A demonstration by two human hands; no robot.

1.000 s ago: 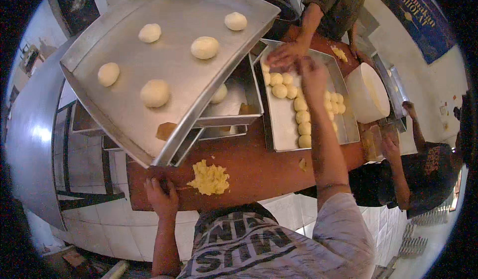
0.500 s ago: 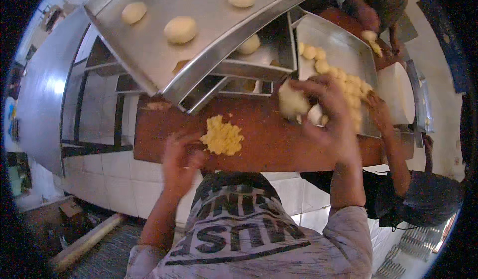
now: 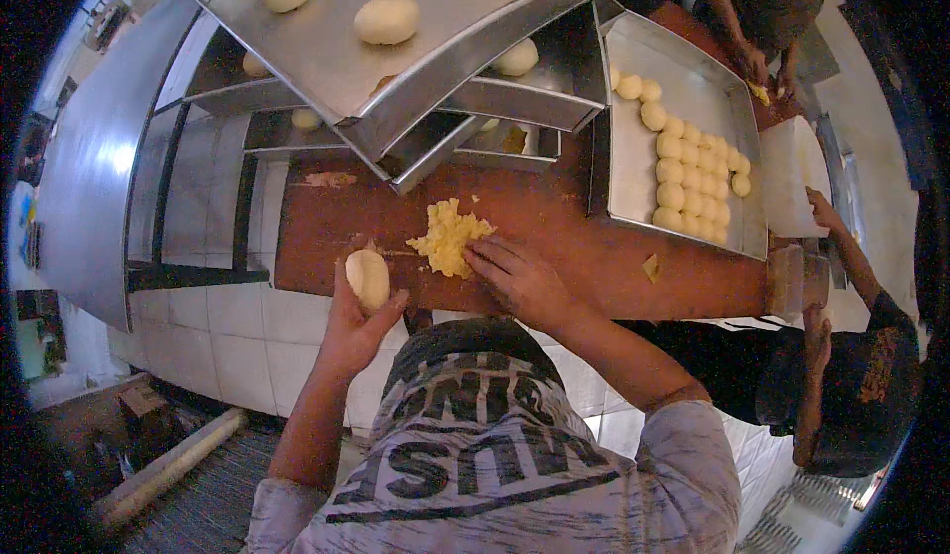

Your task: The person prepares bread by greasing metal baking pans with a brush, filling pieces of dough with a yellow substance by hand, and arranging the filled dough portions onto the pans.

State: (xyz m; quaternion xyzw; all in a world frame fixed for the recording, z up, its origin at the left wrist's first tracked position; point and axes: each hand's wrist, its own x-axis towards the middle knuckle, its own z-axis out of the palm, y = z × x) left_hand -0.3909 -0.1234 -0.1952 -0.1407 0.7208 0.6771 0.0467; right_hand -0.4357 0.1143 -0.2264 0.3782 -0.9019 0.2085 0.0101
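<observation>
Left hand (image 3: 356,328) cups dough ball (image 3: 368,279), right hand (image 3: 531,285) touches yellow mound (image 3: 445,237) farther right (pinching or not, can't tell): seemingly gathering, next move needing a gentle grip.

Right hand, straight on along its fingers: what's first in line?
The yellow pile on the table. The right hand's fingertips are already at its right edge; they look to be touching, though depth is hard to judge in this single view.
</observation>
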